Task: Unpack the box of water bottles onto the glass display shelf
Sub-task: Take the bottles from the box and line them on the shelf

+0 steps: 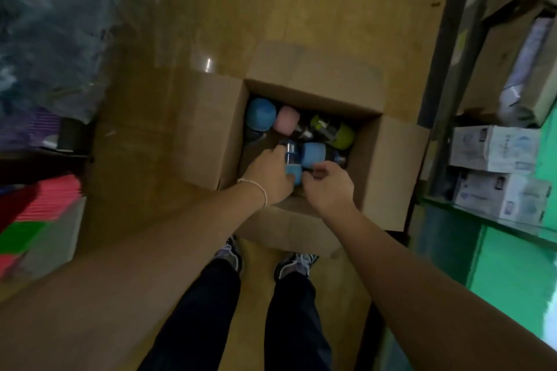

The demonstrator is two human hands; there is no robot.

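An open cardboard box [211, 129] stands on the wooden floor in front of my feet, its flaps spread outward. Inside lie several water bottles: a blue one [260, 114] at the far left, a pink one [287, 120] beside it, a green one [343, 135] at the far right. My left hand [269, 175] is closed around a blue-capped bottle [292, 170] at the box's near edge. My right hand [327, 184] reaches in next to it, fingers curled against another blue bottle [313, 154]; whether it grips that bottle is unclear.
A glass shelf [497, 221] with white boxes [494, 149] runs along the right, above a green cabinet [512, 274]. Clear plastic bags [51, 30] and coloured stacked items [39, 208] crowd the left. Bare wooden floor [301, 9] lies beyond the box.
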